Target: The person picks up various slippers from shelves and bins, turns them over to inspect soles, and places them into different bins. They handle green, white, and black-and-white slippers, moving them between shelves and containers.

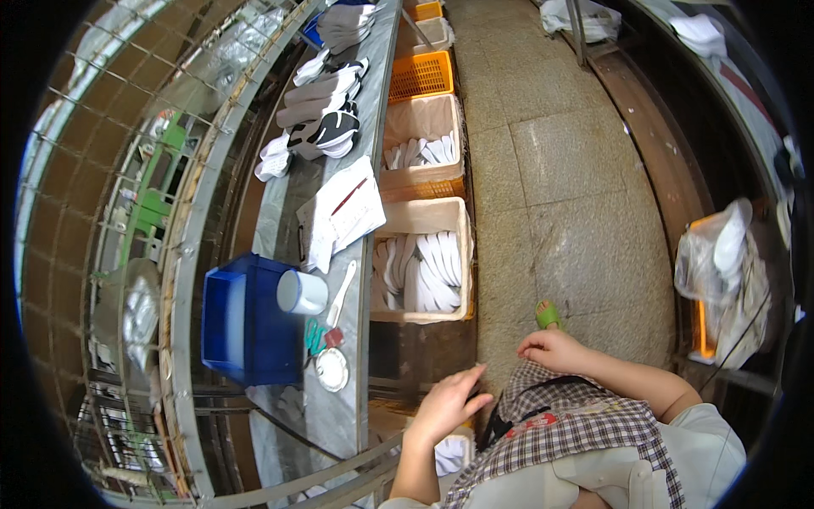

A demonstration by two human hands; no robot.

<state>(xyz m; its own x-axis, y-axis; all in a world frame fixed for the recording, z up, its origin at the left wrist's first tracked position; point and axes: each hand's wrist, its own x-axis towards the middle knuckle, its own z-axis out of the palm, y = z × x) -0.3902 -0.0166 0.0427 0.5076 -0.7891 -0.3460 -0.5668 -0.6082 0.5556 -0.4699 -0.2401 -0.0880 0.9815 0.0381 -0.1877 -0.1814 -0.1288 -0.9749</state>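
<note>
My left hand (444, 407) hangs above the lower end of the grey metal bench, beside my checked apron (585, 424). Its fingers are stretched out and the thumb stands apart, with nothing held. My right hand (553, 349) is in front of the apron, over the floor, with fingers loosely bent and nothing visible in them. Closest to my left hand on the bench (332, 424) are a round white dish (331, 370), teal-handled scissors (315, 338), a small dark red piece (334, 337) and a white long-handled tool (342, 293).
A white mug (303, 293) stands by a blue bin (254, 318). Papers with a red pen (348, 197) and stacked socks (326, 131) lie farther along the bench. Lined crates of white socks (437, 271) line the aisle (577, 229). A bag-draped orange frame (721, 254) stands right.
</note>
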